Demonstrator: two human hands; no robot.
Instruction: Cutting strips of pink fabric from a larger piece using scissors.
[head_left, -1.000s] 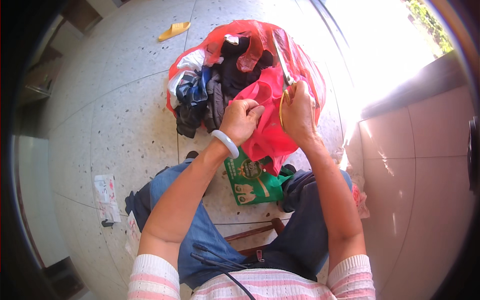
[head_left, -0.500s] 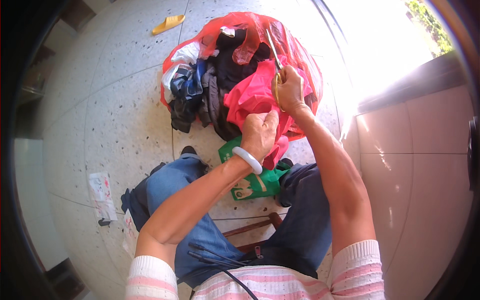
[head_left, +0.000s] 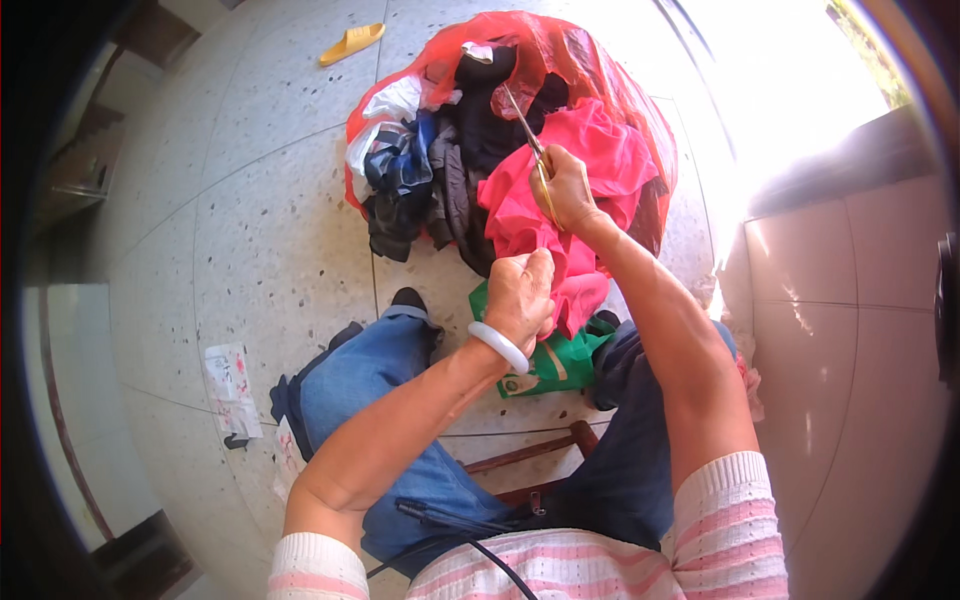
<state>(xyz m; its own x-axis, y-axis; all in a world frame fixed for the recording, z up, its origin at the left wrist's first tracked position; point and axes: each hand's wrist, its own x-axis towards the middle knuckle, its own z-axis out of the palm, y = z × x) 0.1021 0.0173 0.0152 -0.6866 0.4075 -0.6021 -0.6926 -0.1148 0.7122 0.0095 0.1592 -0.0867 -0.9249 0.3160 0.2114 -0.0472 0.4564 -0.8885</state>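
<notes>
My left hand (head_left: 522, 297) is closed on an edge of bright pink cloth (head_left: 610, 150), with a white bangle (head_left: 500, 347) on its wrist. Just beyond it, my right hand (head_left: 567, 190) grips gold-handled scissors (head_left: 533, 140) whose blades point up and away to the left. The cloth spreads in folds from under both hands over a heap in a large red plastic bag (head_left: 590, 50). Dark garments (head_left: 480, 130), a blue plaid piece (head_left: 405, 160) and white plastic (head_left: 395, 100) also lie in the bag. My left fingertips are partly hidden.
Below the cloth, a green bag (head_left: 565, 362) sits between my jeans-clad legs. A wooden stool bar (head_left: 525, 452) shows beneath me. On the floor lie a yellow slipper (head_left: 352, 44) and a white printed wrapper (head_left: 232, 390). A tiled wall (head_left: 800, 350) rises at the right.
The scene has shifted slightly to the right in view. My right hand has come down nearer my left, and the scissors now tilt further left. More pink cloth lies spread out beyond the right hand.
</notes>
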